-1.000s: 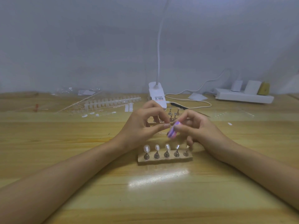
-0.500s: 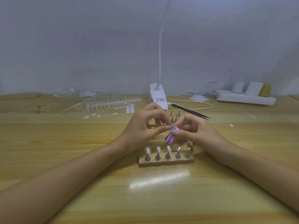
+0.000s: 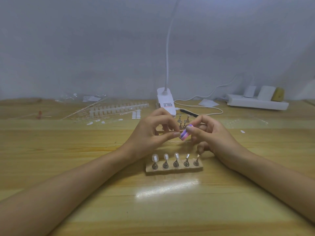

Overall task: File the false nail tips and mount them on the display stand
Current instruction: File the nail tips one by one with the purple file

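A wooden display stand (image 3: 173, 169) lies on the table before me with a row of metal pegs. Clear nail tips (image 3: 166, 157) sit on its three left pegs; the two right pegs are bare. Above it my right hand (image 3: 211, 133) grips a small pink and purple file block (image 3: 185, 134) between thumb and fingers. My left hand (image 3: 151, 133) pinches thumb against forefinger right at the block's left end; a nail tip there is too small to make out. A second stand (image 3: 183, 120) with pegs is partly hidden behind my hands.
Strips of clear nail tips (image 3: 119, 109) and loose tips lie at the back left beside plastic wrapping. A white clip lamp (image 3: 166, 102) stands behind my hands, black tweezers (image 3: 189, 112) next to it. A white power strip (image 3: 257, 103) sits back right.
The file block in my right hand has shifted up and down slightly against my left fingertips. Both hands stay over the stand.
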